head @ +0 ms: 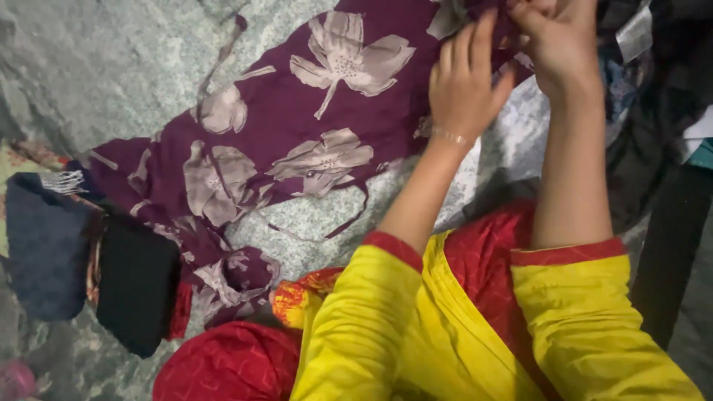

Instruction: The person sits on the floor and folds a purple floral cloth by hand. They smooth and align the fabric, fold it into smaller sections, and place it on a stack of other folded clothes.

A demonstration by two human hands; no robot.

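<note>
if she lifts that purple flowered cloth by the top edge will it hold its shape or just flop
Probably flop: the purple flowered cloth lies in soft folds and bunches at its lower end. It looks thin and light, since both the left hand and the right hand gather it easily. It would likely trail and drag rather than slide stiffly.

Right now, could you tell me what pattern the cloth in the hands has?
Dark purple cloth printed with large pale flowers, seen in the head view.
</note>
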